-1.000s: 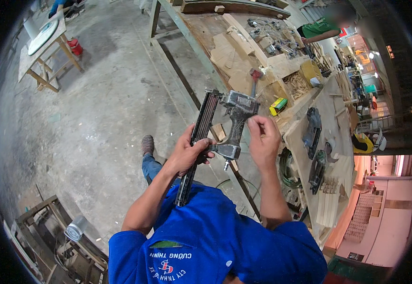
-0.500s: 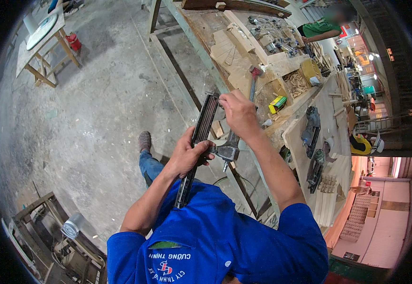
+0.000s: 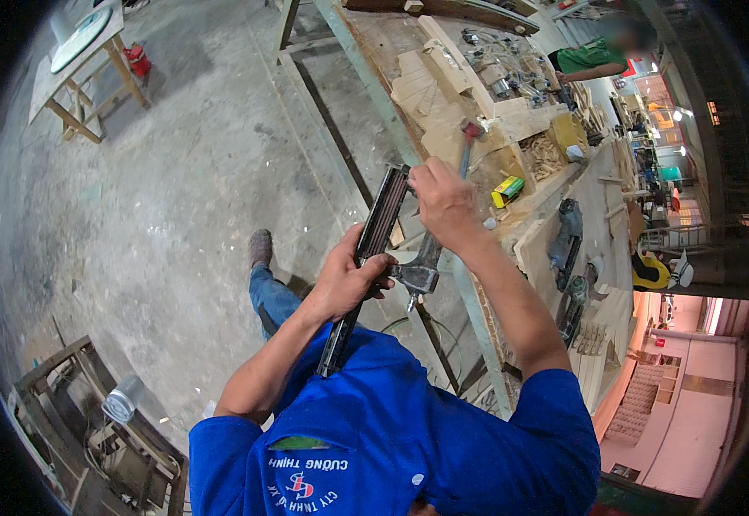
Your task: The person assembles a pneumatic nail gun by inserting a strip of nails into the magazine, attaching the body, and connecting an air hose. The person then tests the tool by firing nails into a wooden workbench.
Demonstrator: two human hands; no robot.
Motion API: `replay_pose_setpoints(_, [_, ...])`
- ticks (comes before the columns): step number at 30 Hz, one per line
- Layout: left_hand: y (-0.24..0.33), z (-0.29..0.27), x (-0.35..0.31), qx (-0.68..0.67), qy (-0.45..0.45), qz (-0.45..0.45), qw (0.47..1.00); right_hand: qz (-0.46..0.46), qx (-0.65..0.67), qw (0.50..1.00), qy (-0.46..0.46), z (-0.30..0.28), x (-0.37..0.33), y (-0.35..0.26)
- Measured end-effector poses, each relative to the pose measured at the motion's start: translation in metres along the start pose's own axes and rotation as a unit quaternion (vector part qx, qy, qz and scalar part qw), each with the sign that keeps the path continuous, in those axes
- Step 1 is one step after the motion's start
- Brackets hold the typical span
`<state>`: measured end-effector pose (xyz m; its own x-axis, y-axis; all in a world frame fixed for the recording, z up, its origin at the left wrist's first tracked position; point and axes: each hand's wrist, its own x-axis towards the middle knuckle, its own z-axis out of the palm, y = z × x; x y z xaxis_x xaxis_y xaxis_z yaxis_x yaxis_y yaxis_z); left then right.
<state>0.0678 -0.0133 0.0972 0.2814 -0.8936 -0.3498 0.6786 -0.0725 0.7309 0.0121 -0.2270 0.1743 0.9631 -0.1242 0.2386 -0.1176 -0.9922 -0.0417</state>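
A hammer (image 3: 467,150) is lying on the workbench (image 3: 389,41), left of a box (image 3: 508,192); a nail gun (image 3: 380,225) is resting in the left hand (image 3: 344,277). A table (image 3: 45,89) is standing far left.

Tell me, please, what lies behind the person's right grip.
Below the right grip, the nail gun's handle shows; above, a red-headed hammer's shaft. The gun's upper body and the shaft's lower end are largely covered.
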Motion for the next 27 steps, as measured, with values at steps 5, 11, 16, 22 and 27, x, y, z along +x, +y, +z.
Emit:
replay_pose_setpoints(5, [0.004,0.001,-0.001,0.002,0.013,0.004,1.000,-0.041,0.045,0.996,-0.068,-0.004,-0.003,-0.009])
replay_pose_setpoints(11, [0.006,0.006,0.001,0.007,0.005,0.010,1.000,-0.007,0.033,0.998,-0.056,-0.001,0.006,0.008])
replay_pose_setpoints(16, [0.000,-0.001,0.002,-0.005,0.015,0.012,1.000,-0.030,0.096,0.991,-0.091,0.004,-0.008,-0.013])
replay_pose_setpoints(22, [-0.009,-0.004,0.004,0.005,-0.004,0.005,1.000,-0.058,0.026,0.991,-0.116,0.003,0.002,-0.004])
replay_pose_setpoints(27, [-0.009,0.000,0.003,0.025,-0.007,-0.004,1.000,-0.067,0.001,0.985,-0.160,0.001,0.009,0.005])
